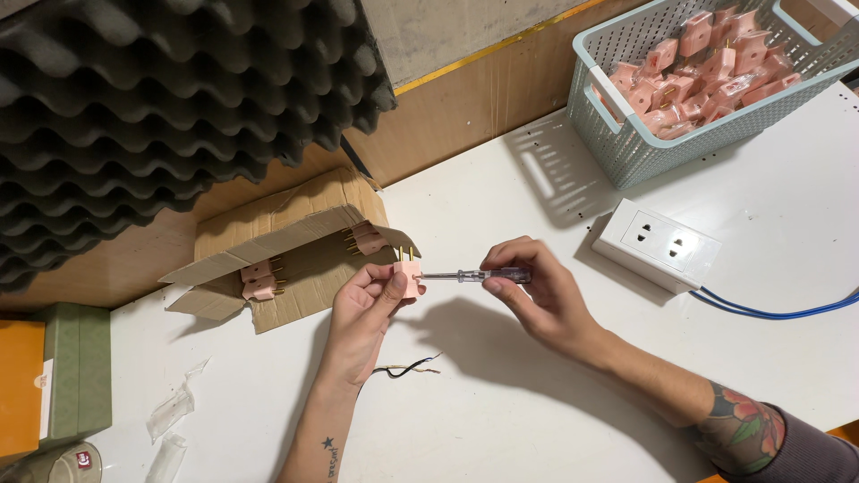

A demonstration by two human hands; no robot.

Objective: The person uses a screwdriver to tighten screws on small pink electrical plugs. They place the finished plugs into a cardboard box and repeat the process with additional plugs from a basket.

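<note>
My left hand (365, 309) pinches a small pink plug adapter (408, 275) with brass prongs pointing up. My right hand (537, 291) holds a slim screwdriver (474, 275) with a clear handle, its tip touching the adapter's right side. Both hands hover over the white table (501, 420). A short black and white wire piece (407, 367) lies on the table just below my left wrist.
An open cardboard box (286, 246) with more pink adapters lies left of my hands. A pale blue basket (707, 76) full of pink adapters stands at the back right. A white socket block (658, 243) with a blue cable (769, 311) sits right. Dark foam (161, 107) covers the wall.
</note>
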